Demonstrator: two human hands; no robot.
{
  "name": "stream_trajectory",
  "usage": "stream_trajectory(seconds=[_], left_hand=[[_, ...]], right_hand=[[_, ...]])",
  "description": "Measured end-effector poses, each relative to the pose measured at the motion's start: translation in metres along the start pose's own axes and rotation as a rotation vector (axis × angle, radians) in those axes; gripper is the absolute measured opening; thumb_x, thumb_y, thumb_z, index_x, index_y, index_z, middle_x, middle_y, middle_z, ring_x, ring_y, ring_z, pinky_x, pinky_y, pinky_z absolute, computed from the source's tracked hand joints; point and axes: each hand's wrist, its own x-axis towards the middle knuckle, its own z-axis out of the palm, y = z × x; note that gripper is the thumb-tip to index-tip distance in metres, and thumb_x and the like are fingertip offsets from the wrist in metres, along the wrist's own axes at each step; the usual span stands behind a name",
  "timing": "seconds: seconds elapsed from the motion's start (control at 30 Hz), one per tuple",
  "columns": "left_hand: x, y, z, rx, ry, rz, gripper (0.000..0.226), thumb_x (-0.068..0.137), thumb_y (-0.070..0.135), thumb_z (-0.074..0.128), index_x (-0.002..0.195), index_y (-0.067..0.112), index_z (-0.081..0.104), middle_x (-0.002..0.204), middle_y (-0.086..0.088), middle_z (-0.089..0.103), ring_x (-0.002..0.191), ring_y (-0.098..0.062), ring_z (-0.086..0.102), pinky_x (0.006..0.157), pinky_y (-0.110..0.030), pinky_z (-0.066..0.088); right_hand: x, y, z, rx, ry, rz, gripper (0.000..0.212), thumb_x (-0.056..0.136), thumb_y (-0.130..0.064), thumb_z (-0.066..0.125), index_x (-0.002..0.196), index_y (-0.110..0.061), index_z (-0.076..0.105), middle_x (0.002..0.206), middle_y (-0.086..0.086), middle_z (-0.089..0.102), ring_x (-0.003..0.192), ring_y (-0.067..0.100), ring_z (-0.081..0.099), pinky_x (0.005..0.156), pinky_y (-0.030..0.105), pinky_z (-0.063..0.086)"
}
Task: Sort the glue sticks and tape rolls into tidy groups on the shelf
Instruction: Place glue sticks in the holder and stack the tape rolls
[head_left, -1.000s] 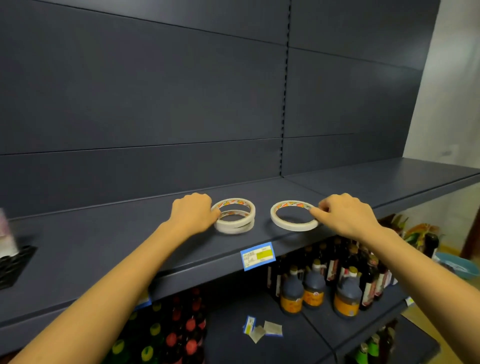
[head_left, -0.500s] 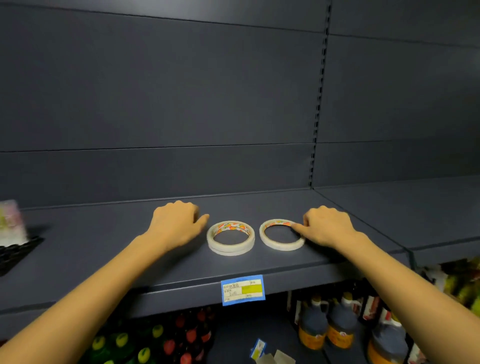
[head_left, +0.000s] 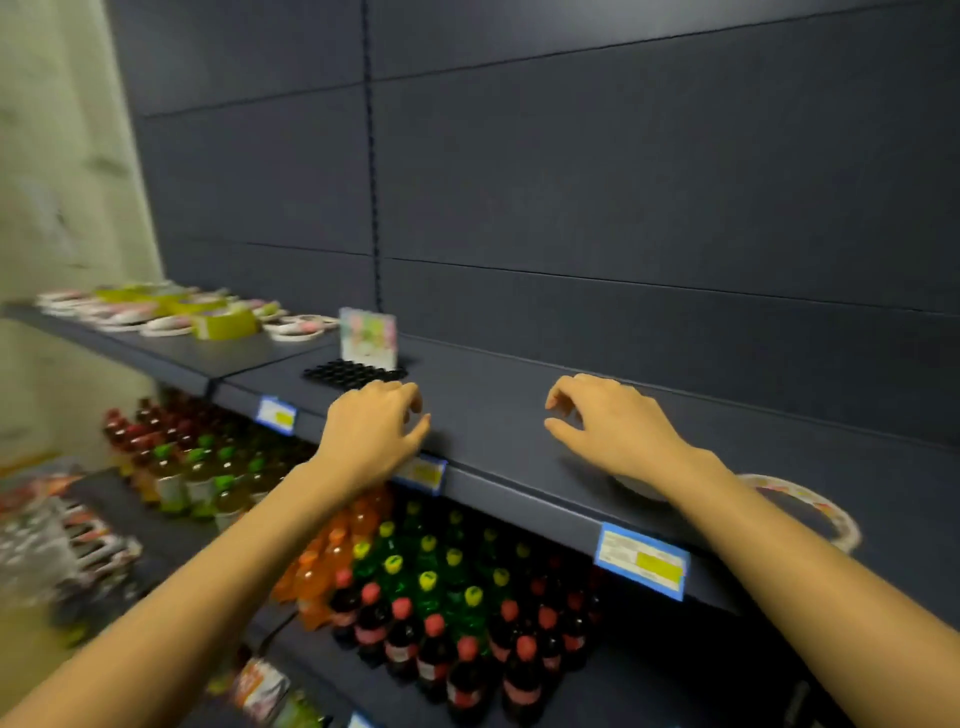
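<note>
Both hands hover over the dark shelf and hold nothing. My left hand has its fingers loosely curled near the shelf's front edge. My right hand also hangs with relaxed, bent fingers. A white tape roll lies flat on the shelf at the right, partly hidden by my right forearm. A second roll beside it shows only as a pale edge under my right wrist. Far left on the shelf lies a blurred pile of tape rolls and green-yellow packs. A black tray of glue sticks stands before a pastel card.
Blue price labels hang on the shelf's front edge. Below are rows of drink bottles with red, green and yellow caps. Packaged goods sit at the lower left. A pale wall closes the left side.
The view has swung left. Both hands have let go of the two tape rolls and moved left along the shelf; the rolls now lie at the right under my right forearm.
</note>
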Motion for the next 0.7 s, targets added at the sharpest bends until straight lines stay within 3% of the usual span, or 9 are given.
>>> stream_trajectory(seconds=[0.33,0.7], left_hand=[[-0.087,-0.119,-0.078,0.250,0.020,-0.263,0.027,0.089,0.038,0.049,0.095,0.014,0.059,0.098,-0.005,0.065,0.097,-0.026,0.059,0.067,-0.035,0.043],[-0.102,-0.256,-0.114,0.283,-0.043,-0.291,0.028,0.092,0.041,0.045,0.095,0.017,0.058,0.099,-0.002,0.065,0.095,-0.021,0.059,0.070,-0.033,0.047]], right_hand=[[0.063,-0.147,0.045,0.158,-0.068,-0.321,0.023,0.093,-0.038,0.048,0.113,-0.027,0.054,0.116,-0.006,0.058,0.102,0.019,0.055,0.073,0.029,0.039],[0.144,-0.281,0.088,0.169,-0.105,-0.323,0.022,0.092,-0.036,0.049,0.110,-0.025,0.055,0.114,-0.002,0.060,0.103,0.024,0.056,0.073,0.031,0.039]])
